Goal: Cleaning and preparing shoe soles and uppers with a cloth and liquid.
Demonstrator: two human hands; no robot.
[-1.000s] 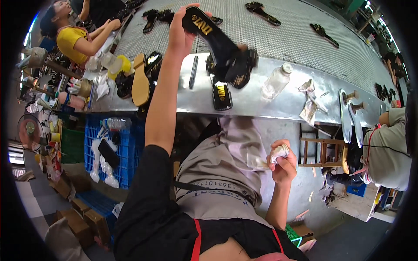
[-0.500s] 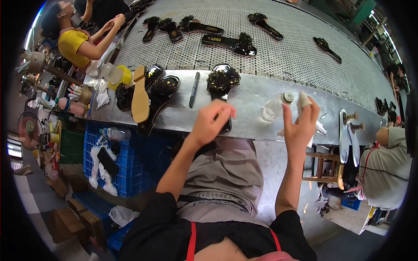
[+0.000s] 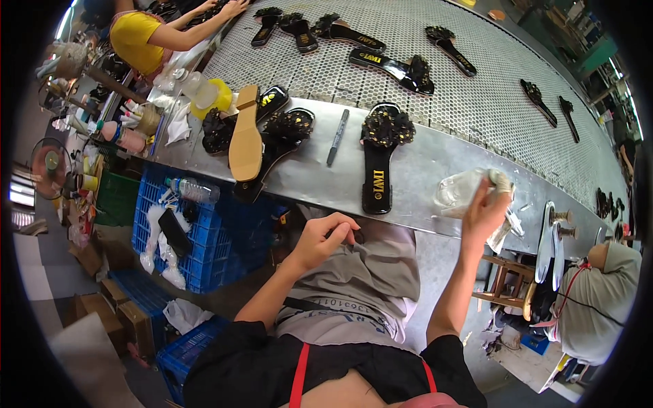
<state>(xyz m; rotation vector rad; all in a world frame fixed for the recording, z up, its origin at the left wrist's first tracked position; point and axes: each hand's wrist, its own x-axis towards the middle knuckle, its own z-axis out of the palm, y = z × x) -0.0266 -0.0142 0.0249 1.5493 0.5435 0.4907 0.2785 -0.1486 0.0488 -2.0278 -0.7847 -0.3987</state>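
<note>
My right hand (image 3: pixel 484 207) is closed on a small off-white cloth (image 3: pixel 504 182) at the mouth of a clear bottle (image 3: pixel 454 194). The bottle leans toward that hand, and its mouth is partly hidden by the fingers. My left hand (image 3: pixel 325 239) is curled closed in front of the table edge, with nothing visible in it. Just beyond it a glossy black slide sandal (image 3: pixel 378 166) with a ruffled, gold-flecked flower lies sole down on the metal table. A dark marker pen (image 3: pixel 337 138) lies left of this sandal. Farther left, several sandals are piled, one showing its tan sole (image 3: pixel 245 146).
A perforated conveyor surface (image 3: pixel 299 75) behind the table carries several black sandals. Shiny metal shoe-shaped plates (image 3: pixel 545 245) stand at right, near a seated person (image 3: pixel 605 299). A person in yellow (image 3: pixel 139 41) works at far left. Blue crates (image 3: pixel 211 255) stand below left.
My left hand has drawn back off the sandal toward my lap. My right hand has brought the cloth to the bottle mouth, and the bottle now tilts. The view has shifted left.
</note>
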